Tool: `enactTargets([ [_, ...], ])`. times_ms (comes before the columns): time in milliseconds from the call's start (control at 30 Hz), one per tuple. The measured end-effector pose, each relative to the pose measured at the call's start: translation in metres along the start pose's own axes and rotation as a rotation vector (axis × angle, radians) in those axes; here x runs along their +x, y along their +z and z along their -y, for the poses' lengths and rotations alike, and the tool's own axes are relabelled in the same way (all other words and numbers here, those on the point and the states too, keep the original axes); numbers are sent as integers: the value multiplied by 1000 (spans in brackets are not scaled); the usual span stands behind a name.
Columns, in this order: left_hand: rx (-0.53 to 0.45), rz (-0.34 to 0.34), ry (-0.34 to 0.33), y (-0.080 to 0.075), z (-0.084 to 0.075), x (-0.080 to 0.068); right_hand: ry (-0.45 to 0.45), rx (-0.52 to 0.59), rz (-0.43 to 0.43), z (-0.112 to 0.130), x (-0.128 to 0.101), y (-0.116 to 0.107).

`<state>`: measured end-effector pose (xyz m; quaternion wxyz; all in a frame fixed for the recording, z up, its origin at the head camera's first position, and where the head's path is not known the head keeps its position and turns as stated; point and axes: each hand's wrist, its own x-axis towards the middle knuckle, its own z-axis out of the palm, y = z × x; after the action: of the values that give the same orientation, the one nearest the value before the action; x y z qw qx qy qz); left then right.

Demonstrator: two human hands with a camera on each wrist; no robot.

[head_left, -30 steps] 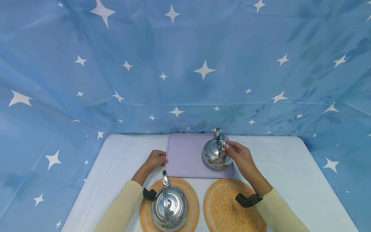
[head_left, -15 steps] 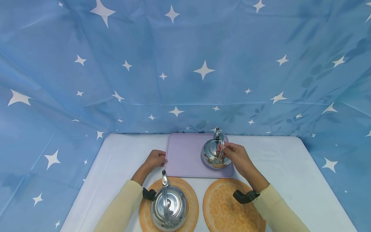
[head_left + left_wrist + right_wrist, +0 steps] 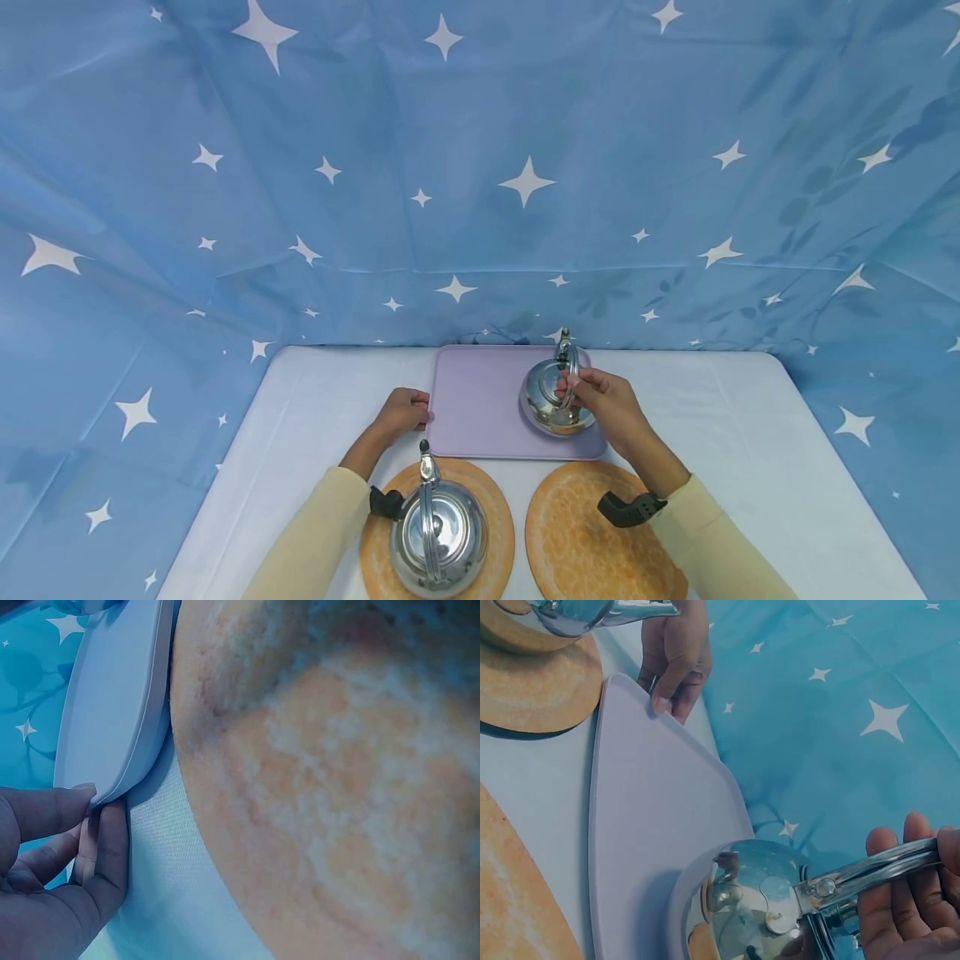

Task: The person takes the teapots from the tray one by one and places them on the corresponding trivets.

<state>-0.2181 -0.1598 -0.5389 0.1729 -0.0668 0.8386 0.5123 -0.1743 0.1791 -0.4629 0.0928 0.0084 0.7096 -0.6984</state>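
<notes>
A small shiny steel kettle (image 3: 547, 402) stands on the right part of a lavender tray (image 3: 480, 408) at the back of the table. My right hand (image 3: 576, 388) grips its upright metal handle (image 3: 870, 870), fingers (image 3: 911, 915) curled round the bar. My left hand (image 3: 415, 413) pinches the tray's left edge; in the left wrist view a fingertip (image 3: 71, 796) lies on the rim (image 3: 112, 727) and another finger sits under it. A second, larger kettle (image 3: 438, 537) rests on the left round orange mat (image 3: 487, 500).
A second orange mat (image 3: 592, 542) lies at the front right with nothing on it. The white table (image 3: 750, 433) has bare room on both sides. A blue star-printed cloth (image 3: 480, 167) hangs behind and around the table.
My right hand moved from the kettle's right side onto its handle and closed round it. The kettle shifted slightly to the left. The left hand stayed on the tray edge.
</notes>
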Motion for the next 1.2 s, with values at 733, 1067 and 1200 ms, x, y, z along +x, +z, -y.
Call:
enactTargets([
  [733, -19, 0, 12, -2, -3, -1, -17, 120, -3, -1, 0, 1],
  [1067, -23, 5, -1, -1, -3, -1, -8, 74, -18, 3, -1, 0],
  [1200, -17, 7, -5, -1, -1, 0, 13, 60, -16, 3, -4, -1],
])
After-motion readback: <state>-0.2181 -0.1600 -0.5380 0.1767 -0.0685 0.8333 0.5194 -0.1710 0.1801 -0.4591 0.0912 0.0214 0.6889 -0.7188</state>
